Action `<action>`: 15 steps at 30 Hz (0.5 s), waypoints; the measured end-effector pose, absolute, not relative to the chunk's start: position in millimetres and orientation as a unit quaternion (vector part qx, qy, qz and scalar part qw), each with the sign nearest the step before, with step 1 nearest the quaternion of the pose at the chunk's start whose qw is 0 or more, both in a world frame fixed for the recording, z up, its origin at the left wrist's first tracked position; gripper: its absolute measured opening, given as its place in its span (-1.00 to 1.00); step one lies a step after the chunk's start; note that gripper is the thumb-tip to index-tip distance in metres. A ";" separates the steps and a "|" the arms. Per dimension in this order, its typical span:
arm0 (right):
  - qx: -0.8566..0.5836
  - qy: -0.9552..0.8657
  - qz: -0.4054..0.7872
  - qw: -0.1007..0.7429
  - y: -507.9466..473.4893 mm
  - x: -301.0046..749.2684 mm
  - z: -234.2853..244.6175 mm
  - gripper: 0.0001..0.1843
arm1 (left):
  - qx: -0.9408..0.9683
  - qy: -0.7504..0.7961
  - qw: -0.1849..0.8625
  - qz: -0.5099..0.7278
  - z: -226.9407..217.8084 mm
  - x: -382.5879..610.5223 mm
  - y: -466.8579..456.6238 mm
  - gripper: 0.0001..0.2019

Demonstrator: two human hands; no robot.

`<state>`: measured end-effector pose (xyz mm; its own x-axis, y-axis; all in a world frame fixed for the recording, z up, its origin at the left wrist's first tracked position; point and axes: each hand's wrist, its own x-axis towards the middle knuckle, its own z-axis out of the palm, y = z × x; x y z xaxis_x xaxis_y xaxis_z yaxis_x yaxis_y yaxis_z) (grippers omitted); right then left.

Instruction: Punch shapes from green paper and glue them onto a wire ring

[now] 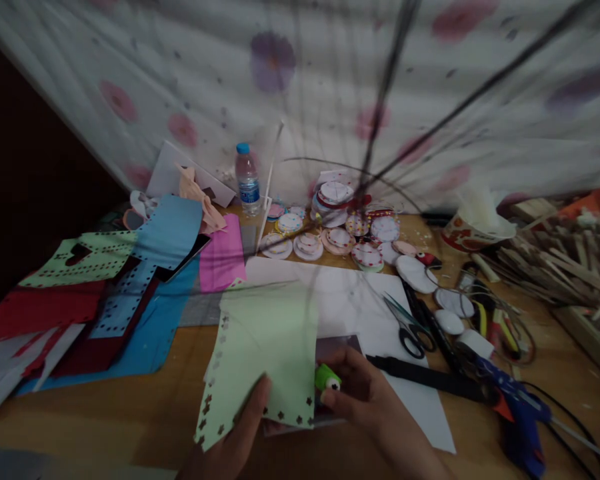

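My left hand (237, 433) grips the near edge of a pale green sheet of paper (270, 340), thumb on top and the other fingers hidden beneath. Small flower-shaped holes run along the sheet's left and near edges. At its right edge, my right hand (367, 393) is closed around a small bright green paper punch (326, 379) with a white button. Whether the punch touches the paper I cannot tell. A dark flat item (343, 343) lies partly hidden behind my right hand, and a large white sheet (330, 303) lies beyond.
Punched coloured sheets (167, 230) pile up at left, near a pink packet (223, 257) and a water bottle (249, 180). Decorated paper discs (307, 245) stand at the back. Scissors (411, 332), a blue glue gun (523, 413), pliers (507, 333) and wooden sticks (565, 253) lie at right.
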<state>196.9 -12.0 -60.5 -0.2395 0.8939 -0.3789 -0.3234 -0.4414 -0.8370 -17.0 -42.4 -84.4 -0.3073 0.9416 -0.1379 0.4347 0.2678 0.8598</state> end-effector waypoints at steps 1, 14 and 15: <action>-0.446 -0.315 0.724 0.421 -12.9 197.2 -61.4 -0.62 | 0.490 0.728 0.319 0.358 -84.2 -16.1 -42.1 -0.85; -0.427 -0.318 0.737 0.416 -14.2 195.1 -58.4 -0.63 | 0.507 0.720 0.314 0.355 -84.3 -11.9 -43.8 -0.80; -0.424 -0.322 0.739 0.414 -13.7 195.1 -56.9 -0.63 | 0.497 0.723 0.319 0.358 -83.7 -11.4 -43.4 -0.83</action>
<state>195.1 -13.7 -56.9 -0.2981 0.8840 -0.3600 -0.3383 -0.4505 -0.8262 -11.4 -43.4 -83.7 -0.3023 0.9474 -0.1051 0.4905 0.2491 0.8351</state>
